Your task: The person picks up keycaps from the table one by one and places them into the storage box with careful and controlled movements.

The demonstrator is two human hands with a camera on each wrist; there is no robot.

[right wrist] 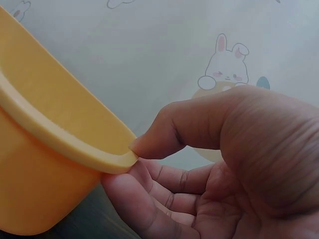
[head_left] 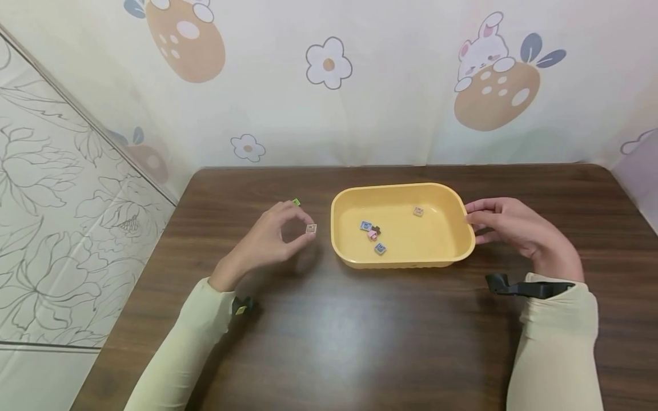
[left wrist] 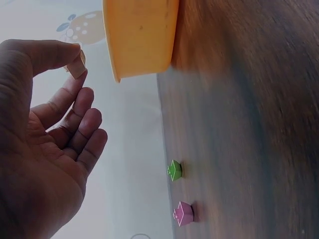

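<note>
Between thumb and index finger, my left hand (head_left: 272, 237) pinches a small beige block (head_left: 311, 228), just left of the yellow tray (head_left: 403, 264). The left wrist view shows the same hand (left wrist: 55, 119) holding the block (left wrist: 77, 65) in the air, its other fingers loosely bent. My right hand (head_left: 519, 228) grips the tray's right end; in the right wrist view its thumb and fingers (right wrist: 130, 199) pinch the rim (right wrist: 79, 154). Inside the tray lie two blue pieces (head_left: 380, 248), a pink piece (head_left: 372, 234), a dark piece and a pale piece (head_left: 418, 212).
A green piece (left wrist: 174, 170) and a pink piece (left wrist: 184, 213) sit on the brown table (head_left: 329, 337) behind the left hand; in the head view the hand mostly hides them. A patterned wall (head_left: 390, 114) rises at the table's back edge, and another stands at the left.
</note>
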